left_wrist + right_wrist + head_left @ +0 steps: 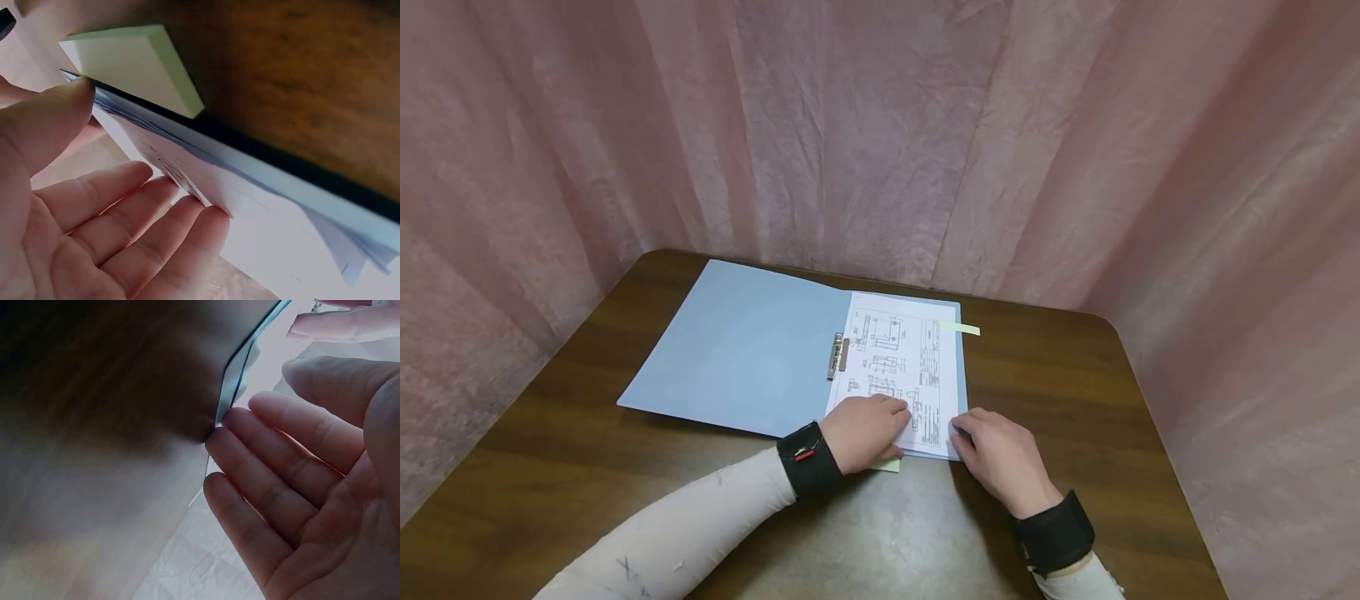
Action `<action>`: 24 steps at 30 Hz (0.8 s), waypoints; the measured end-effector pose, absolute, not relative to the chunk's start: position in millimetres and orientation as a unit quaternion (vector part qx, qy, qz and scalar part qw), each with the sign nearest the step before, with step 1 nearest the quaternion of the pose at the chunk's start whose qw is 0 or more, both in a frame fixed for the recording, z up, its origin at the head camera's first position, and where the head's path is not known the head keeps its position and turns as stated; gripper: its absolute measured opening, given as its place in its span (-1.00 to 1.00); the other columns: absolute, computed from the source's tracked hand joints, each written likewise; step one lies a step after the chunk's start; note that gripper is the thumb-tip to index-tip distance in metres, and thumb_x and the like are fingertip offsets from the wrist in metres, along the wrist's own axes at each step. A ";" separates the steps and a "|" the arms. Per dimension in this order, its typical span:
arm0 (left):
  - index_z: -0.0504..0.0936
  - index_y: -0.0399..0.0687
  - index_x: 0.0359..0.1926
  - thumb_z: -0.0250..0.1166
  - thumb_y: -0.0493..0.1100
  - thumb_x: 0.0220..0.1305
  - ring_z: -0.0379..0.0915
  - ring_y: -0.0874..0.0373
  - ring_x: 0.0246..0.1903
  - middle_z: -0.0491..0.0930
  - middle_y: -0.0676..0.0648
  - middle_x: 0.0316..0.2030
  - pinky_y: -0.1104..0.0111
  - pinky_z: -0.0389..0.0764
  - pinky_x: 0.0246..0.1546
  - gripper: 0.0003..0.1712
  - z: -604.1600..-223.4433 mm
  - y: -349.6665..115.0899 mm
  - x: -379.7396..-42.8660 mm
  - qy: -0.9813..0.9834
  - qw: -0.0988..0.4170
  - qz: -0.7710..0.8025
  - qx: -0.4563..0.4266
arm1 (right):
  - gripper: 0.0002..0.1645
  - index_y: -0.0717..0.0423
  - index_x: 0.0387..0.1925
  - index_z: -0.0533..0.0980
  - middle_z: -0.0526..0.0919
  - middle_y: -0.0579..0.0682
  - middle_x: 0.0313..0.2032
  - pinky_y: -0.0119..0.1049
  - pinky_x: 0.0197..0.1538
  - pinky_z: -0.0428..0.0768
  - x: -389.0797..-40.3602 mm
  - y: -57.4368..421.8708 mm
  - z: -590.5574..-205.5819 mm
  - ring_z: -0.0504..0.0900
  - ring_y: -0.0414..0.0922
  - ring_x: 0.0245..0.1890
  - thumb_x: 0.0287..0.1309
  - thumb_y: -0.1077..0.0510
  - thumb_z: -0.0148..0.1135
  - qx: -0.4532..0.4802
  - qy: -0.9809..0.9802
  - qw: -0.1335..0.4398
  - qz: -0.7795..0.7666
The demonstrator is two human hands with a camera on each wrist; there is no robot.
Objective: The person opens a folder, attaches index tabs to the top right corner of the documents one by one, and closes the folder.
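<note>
A light blue folder (pixel 737 342) lies spread on the table, with white sheets bearing a printed technical drawing (pixel 906 333) on its right side. My left hand (pixel 865 429) rests on the lower part of the top sheet, its fingers nearly straight and its thumb at the near edge. By that thumb, a pale green pad of sticky notes (pixel 131 69) sits at the folder's near edge, partly hidden by the hand in the head view. My right hand (pixel 1003 454) touches the folder's lower right corner with extended fingers (pixel 269 487). A pale green sticky strip (pixel 961 327) sticks out past the right edge.
A metal clip (pixel 835 357) stands along the folder's spine. The brown wooden table (pixel 1052 375) has rounded far corners. Pink curtains (pixel 880 142) hang close behind it and on both sides.
</note>
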State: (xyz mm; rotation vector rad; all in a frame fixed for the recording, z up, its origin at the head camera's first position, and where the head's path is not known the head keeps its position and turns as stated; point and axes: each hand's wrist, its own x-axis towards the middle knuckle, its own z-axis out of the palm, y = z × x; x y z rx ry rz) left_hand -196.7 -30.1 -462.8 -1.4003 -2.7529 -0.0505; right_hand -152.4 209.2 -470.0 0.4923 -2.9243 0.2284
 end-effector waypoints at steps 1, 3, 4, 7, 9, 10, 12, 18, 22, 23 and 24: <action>0.64 -0.05 -0.01 0.40 0.16 0.20 0.53 0.17 -0.13 0.62 0.03 -0.06 0.34 0.54 -0.12 -0.51 -463.5 -29.7 -197.7 -0.891 0.029 -0.016 -0.452 | -0.79 -0.04 -0.20 0.72 0.68 -0.16 -0.23 -0.31 -0.29 0.53 -151.5 209.1 -469.8 0.56 -0.23 -0.34 0.14 0.02 0.37 0.164 -0.980 0.084 0.078; 0.65 -0.05 -0.01 0.41 0.15 0.19 0.54 0.17 -0.15 0.63 0.03 -0.06 0.34 0.54 -0.15 -0.52 -464.8 -28.8 -199.6 -0.892 0.033 -0.017 -0.451 | -0.79 -0.03 -0.20 0.72 0.67 -0.16 -0.23 -0.32 -0.30 0.52 -150.0 208.8 -469.4 0.55 -0.24 -0.35 0.14 0.02 0.38 0.162 -0.980 0.086 0.081; 0.65 -0.04 -0.01 0.41 0.14 0.18 0.54 0.17 -0.16 0.63 0.03 -0.07 0.34 0.54 -0.15 -0.52 -465.3 -28.6 -200.4 -0.892 0.035 -0.018 -0.451 | -0.79 -0.03 -0.20 0.72 0.67 -0.16 -0.24 -0.32 -0.30 0.52 -149.4 208.7 -469.4 0.54 -0.24 -0.35 0.14 0.02 0.38 0.160 -0.980 0.085 0.082; 0.65 -0.04 -0.03 0.42 0.13 0.19 0.54 0.17 -0.18 0.63 0.03 -0.08 0.33 0.54 -0.17 -0.55 -468.5 -27.9 -202.9 -0.890 0.040 -0.022 -0.453 | -0.80 -0.03 -0.21 0.73 0.67 -0.17 -0.26 -0.33 -0.31 0.51 -148.2 208.2 -469.5 0.53 -0.25 -0.36 0.15 0.02 0.38 0.155 -0.980 0.083 0.089; 0.65 -0.03 -0.05 0.41 0.12 0.19 0.54 0.17 -0.19 0.63 0.04 -0.08 0.32 0.54 -0.17 -0.57 -470.2 -27.9 -204.1 -0.890 0.041 -0.026 -0.453 | -0.81 -0.04 -0.21 0.72 0.66 -0.17 -0.27 -0.33 -0.31 0.50 -147.8 208.0 -469.6 0.52 -0.25 -0.37 0.15 0.02 0.38 0.151 -0.981 0.080 0.094; 0.65 -0.02 -0.06 0.41 0.12 0.19 0.54 0.17 -0.19 0.63 0.04 -0.08 0.32 0.54 -0.17 -0.58 -471.3 -28.0 -204.8 -0.890 0.040 -0.027 -0.454 | -0.81 -0.04 -0.21 0.72 0.66 -0.17 -0.27 -0.33 -0.31 0.50 -147.7 208.0 -469.8 0.52 -0.25 -0.37 0.16 0.02 0.38 0.149 -0.981 0.079 0.096; 0.65 -0.01 -0.06 0.41 0.13 0.19 0.54 0.17 -0.18 0.63 0.05 -0.07 0.31 0.54 -0.17 -0.58 -473.3 -28.3 -206.2 -0.891 0.035 -0.031 -0.453 | -0.81 -0.05 -0.20 0.72 0.66 -0.18 -0.26 -0.32 -0.29 0.51 -147.6 208.0 -470.3 0.53 -0.25 -0.36 0.16 0.01 0.38 0.145 -0.982 0.074 0.100; 0.67 0.03 -0.03 0.41 0.17 0.17 0.55 0.17 -0.15 0.64 0.07 -0.05 0.32 0.53 -0.13 -0.55 -474.2 -29.1 -209.9 -0.891 0.013 -0.043 -0.452 | -0.79 -0.07 -0.18 0.73 0.68 -0.17 -0.23 -0.29 -0.21 0.55 -146.6 208.6 -471.4 0.58 -0.24 -0.29 0.16 -0.01 0.38 0.137 -0.983 0.068 0.101; 0.68 0.04 0.00 0.41 0.16 0.19 0.56 0.17 -0.13 0.65 0.08 -0.04 0.31 0.53 -0.13 -0.55 -471.9 -29.1 -211.1 -0.889 0.005 -0.046 -0.455 | -0.79 -0.08 -0.19 0.73 0.68 -0.18 -0.24 -0.29 -0.21 0.55 -146.5 209.3 -472.0 0.58 -0.24 -0.29 0.15 -0.01 0.39 0.134 -0.983 0.072 0.105; 0.69 0.04 0.00 0.40 0.16 0.19 0.56 0.18 -0.13 0.65 0.09 -0.04 0.32 0.53 -0.13 -0.56 -471.4 -28.9 -211.0 -0.889 0.003 -0.046 -0.455 | -0.79 -0.08 -0.19 0.73 0.68 -0.18 -0.24 -0.29 -0.21 0.55 -146.5 209.6 -472.4 0.58 -0.24 -0.30 0.15 -0.01 0.39 0.132 -0.983 0.072 0.106; 0.69 0.04 -0.01 0.40 0.16 0.20 0.56 0.18 -0.15 0.65 0.09 -0.05 0.32 0.53 -0.14 -0.57 -471.0 -28.7 -211.2 -0.889 0.002 -0.046 -0.456 | -0.79 -0.08 -0.18 0.73 0.68 -0.18 -0.24 -0.29 -0.21 0.55 -146.3 209.7 -472.4 0.59 -0.24 -0.29 0.15 -0.01 0.39 0.131 -0.983 0.071 0.108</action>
